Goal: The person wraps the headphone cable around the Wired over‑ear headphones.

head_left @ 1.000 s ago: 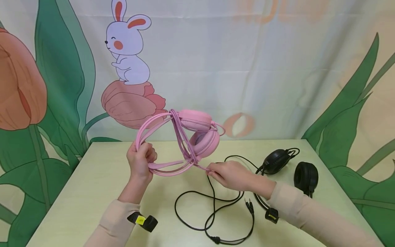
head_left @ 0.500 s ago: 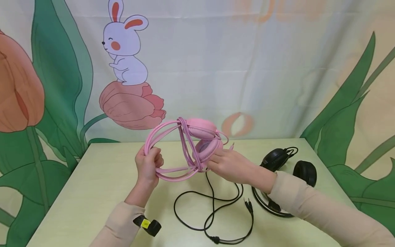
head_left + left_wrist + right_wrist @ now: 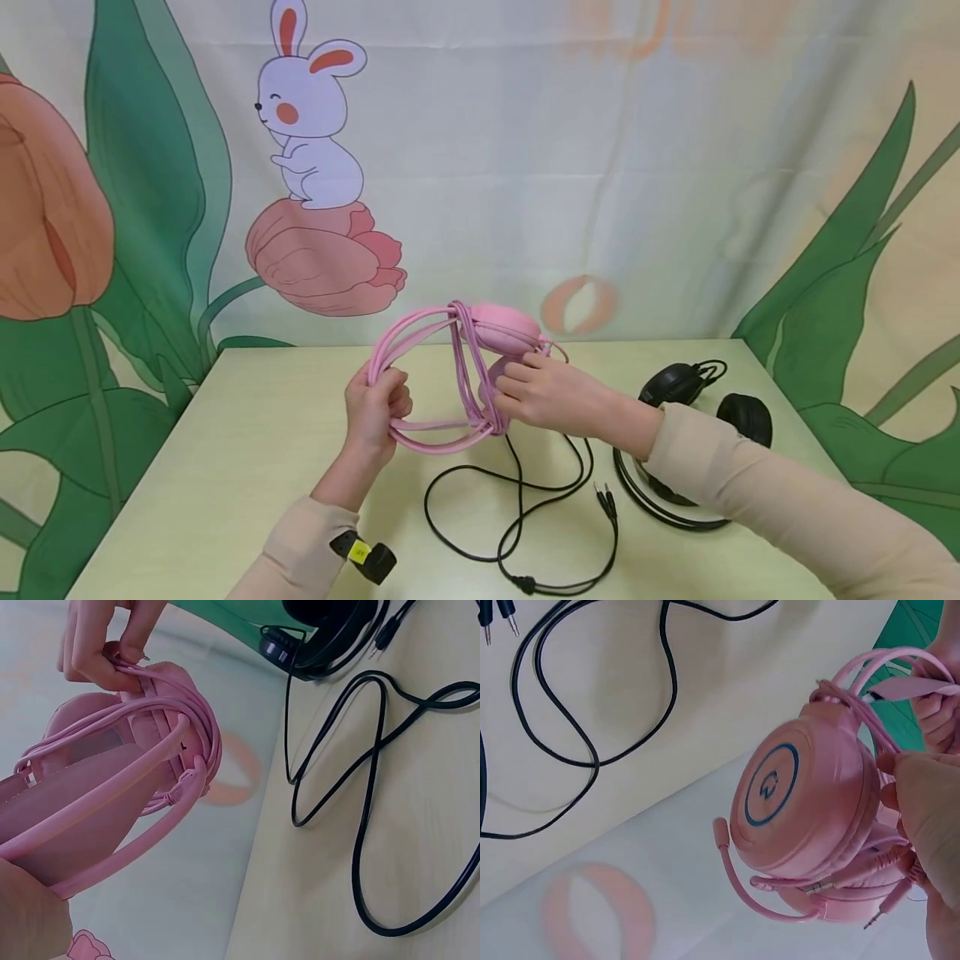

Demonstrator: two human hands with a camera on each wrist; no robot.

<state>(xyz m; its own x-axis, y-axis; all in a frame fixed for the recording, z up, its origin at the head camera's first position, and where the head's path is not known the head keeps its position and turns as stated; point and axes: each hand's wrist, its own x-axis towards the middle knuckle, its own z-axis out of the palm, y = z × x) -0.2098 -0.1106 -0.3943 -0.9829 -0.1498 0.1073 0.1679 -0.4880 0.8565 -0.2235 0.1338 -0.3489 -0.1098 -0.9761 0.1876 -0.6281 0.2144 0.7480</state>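
So I'm standing here watching this person, and their left grip is curled tight around the top of the headband on some pink headphones, holding them sideways up over the desk. The ear cups stick out from that fist toward the person's right, so basically the whole thing sits between the two hands.

The right grip is right up by the lower ear cup, thumb and fingers pinching the pink cord. That cord loops several times around both ends of the headband, next to the cups. Couple of pink plugs poke out just by that hand, and there's a skinny mic boom curving off beyond the cups.

Further out, a black headset is lying on the desk, partly behind the right forearm. Loose black cable loops across the desk below the pink pair, with its two plugs splayed. Behind the desk hangs a cartoon bunny backdrop.
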